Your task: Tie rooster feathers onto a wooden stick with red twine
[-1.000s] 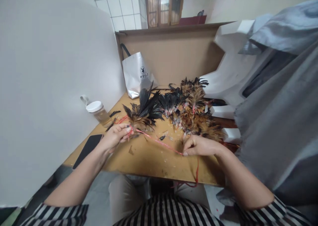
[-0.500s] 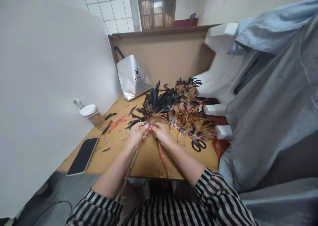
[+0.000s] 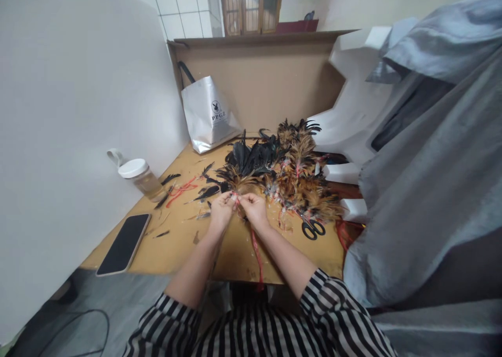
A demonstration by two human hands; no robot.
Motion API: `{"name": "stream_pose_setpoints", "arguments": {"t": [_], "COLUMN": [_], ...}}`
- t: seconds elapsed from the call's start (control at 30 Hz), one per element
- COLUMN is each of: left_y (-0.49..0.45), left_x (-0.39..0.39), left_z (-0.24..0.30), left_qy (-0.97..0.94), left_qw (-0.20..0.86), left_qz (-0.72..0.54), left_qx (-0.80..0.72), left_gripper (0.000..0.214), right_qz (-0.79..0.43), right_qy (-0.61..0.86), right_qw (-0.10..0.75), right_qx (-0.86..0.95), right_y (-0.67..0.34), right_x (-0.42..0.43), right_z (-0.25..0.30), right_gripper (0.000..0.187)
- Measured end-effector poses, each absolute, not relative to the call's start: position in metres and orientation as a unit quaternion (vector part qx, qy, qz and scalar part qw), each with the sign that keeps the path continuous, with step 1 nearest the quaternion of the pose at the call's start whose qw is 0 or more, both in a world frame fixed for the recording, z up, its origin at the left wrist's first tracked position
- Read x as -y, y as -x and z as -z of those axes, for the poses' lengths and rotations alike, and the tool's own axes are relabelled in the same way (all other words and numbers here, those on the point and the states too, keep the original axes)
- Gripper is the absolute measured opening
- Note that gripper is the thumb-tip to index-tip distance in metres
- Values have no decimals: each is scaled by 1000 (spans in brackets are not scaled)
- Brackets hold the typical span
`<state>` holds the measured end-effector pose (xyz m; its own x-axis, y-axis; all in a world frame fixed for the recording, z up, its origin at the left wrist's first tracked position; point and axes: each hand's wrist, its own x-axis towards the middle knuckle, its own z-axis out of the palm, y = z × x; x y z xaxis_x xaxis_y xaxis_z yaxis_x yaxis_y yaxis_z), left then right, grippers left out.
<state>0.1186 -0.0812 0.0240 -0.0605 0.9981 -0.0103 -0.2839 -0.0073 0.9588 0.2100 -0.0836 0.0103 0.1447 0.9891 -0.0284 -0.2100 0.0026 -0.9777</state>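
Note:
My left hand (image 3: 221,209) and my right hand (image 3: 254,209) meet at the middle of the wooden table (image 3: 235,247), both pinched on the base of a bundle of black and brown feathers (image 3: 243,170). A red string (image 3: 257,252) is wound at the bundle's base between my fingertips and trails down over the table's front edge. More tied feather bundles (image 3: 304,182) lie in a pile just right of my hands.
Black scissors (image 3: 311,229) lie right of my right hand. A phone (image 3: 123,243) rests at the left front corner, a lidded jar (image 3: 139,178) behind it. Loose feathers and red string scraps (image 3: 180,191) lie left. A silver bag (image 3: 207,114) leans on cardboard. Grey cloth (image 3: 427,189) hangs right.
A second ago my hands were apart, stretching the red string between them. They have come together at the feather bundle's base and stayed there.

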Motion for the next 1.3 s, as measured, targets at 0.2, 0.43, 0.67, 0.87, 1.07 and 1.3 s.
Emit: {"name": "stream_pose_setpoints", "arguments": {"t": [0.2,0.43,0.67,0.87,1.07,1.3], "left_y": [-121,-120,-123,-128,-136,-146], "left_x": [75,87,92,81,75,66], "left_z": [-19,-17,-24,-32,-37,-21], "left_qy": [-445,-636,-561,-333,-348,-372], "left_qw": [469,206,376,665,714,662], "left_qz": [-593,-521,-539,-533,-504,-535], "left_qx": [-479,-531,-502,-405,-338,-370], "left_gripper": [20,31,33,20,27,36], "right_qz": [-480,-494,-575,-630,-658,-610], "right_qy": [501,510,476,403,359,432], "right_qw": [584,576,538,560,547,532], "right_qx": [421,406,393,355,372,398], "right_y": [-210,-214,-229,-240,-252,-255], "right_x": [83,75,72,67,60,55], "right_z": [-11,-15,-14,-14,-10,-1], "right_gripper": [22,30,34,34,32,32]}}
